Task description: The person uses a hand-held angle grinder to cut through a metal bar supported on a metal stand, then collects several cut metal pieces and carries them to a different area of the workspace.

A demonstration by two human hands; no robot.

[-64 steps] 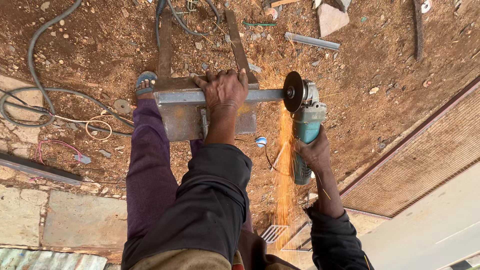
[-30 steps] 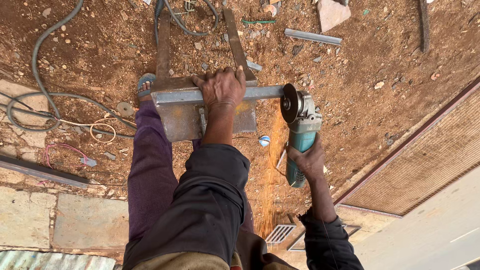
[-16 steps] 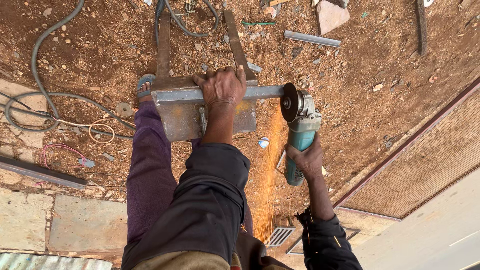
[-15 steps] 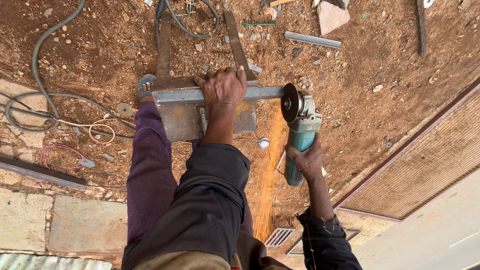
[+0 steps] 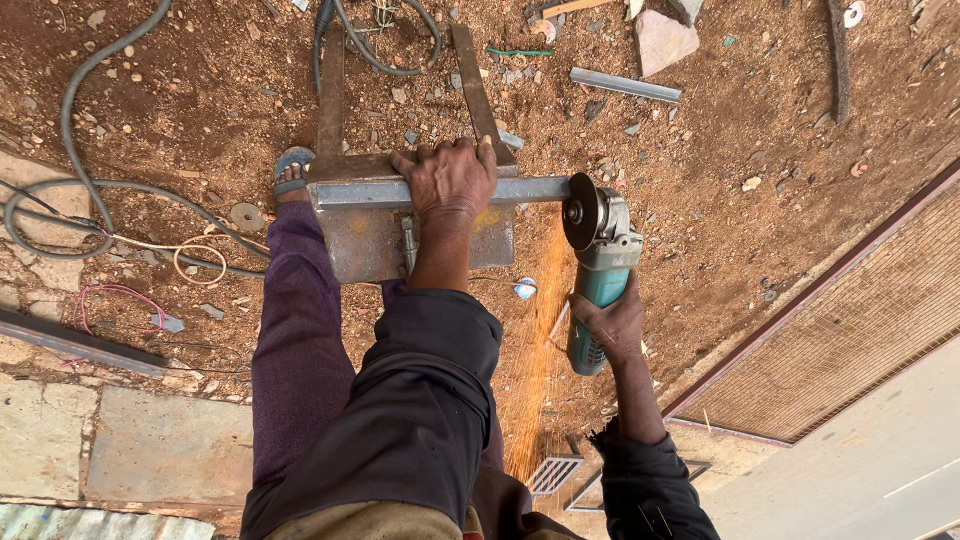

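Note:
My left hand (image 5: 450, 180) grips a grey square steel tube (image 5: 525, 189) that lies across a steel plate frame (image 5: 365, 235) on the dirt. My right hand (image 5: 612, 325) holds a teal angle grinder (image 5: 597, 280) by its body. Its disc (image 5: 579, 211) meets the right end of the tube. Orange sparks (image 5: 535, 340) stream down toward me from the disc. My foot in a sandal (image 5: 291, 170) presses on the left end of the frame, with my purple trouser leg below it.
Grey hoses and thin cables (image 5: 70, 215) loop over the dirt at left. Two rusty flat bars (image 5: 475, 85) run away from the frame. A loose metal strip (image 5: 625, 85) and a stone (image 5: 663, 40) lie beyond. A mesh panel (image 5: 830, 330) lies at right, paving slabs (image 5: 130, 445) at lower left.
The spark stream faded about half a second ago and is strong again now. Both hands, the tube and the grinder stay in the same place.

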